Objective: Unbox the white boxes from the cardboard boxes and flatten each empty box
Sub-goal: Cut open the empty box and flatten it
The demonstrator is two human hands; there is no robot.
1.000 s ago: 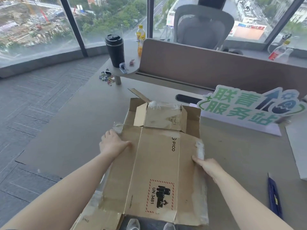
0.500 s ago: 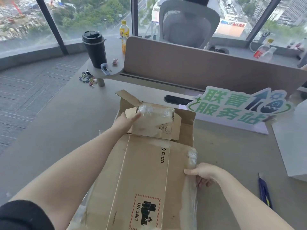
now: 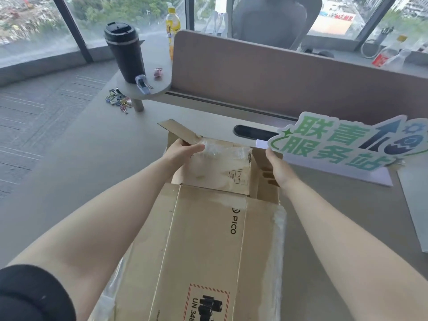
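A brown cardboard box [image 3: 208, 230] printed "PICO" lies nearly flat on the grey table [image 3: 81, 181], its long side running away from me. Clear tape hangs along its edges. At the far end the flaps still stand partly up. My left hand [image 3: 183, 150] grips the far left flap, thumb laid over the taped middle flap [image 3: 222, 165]. My right hand [image 3: 276, 169] holds the far right flap, fingers curled round its edge. A white box [image 3: 414, 205] shows partly at the right edge of the table.
A green and white cut-out sign [image 3: 347, 144] stands just right of the box's far end. Behind it runs a brown desk partition [image 3: 278, 75]. A black tumbler [image 3: 125, 52], a yellow bottle [image 3: 172, 26] and loose binder clips [image 3: 118, 101] sit at the far left.
My right hand left the box's right edge and reached forward to the far right flap. My left hand stayed at the far left flap, closing on it. The view leaned closer.
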